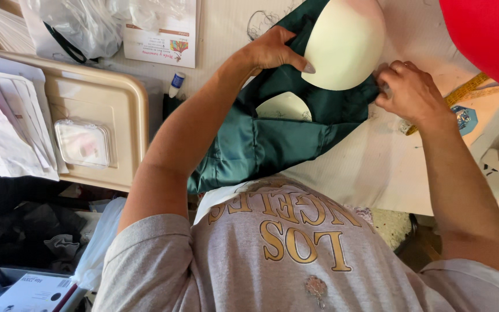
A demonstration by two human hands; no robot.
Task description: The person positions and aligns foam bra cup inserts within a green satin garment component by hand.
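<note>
Your cream foam cup (342,43) lies on the dark green satin fabric (261,138) spread over the surface (371,167), between your left hand (272,49) and right hand (411,92).

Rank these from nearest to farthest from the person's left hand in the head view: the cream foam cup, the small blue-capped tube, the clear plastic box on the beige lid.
1. Cream foam cup: touching the left hand, just beside its thumb.
2. Small blue-capped tube: on the table, off toward the beige lid.
3. Clear plastic box: farthest, on the lid.

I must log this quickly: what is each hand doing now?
Left hand: closed, holding the cream foam cup.
Right hand: closed, pinching the green fabric.
</note>
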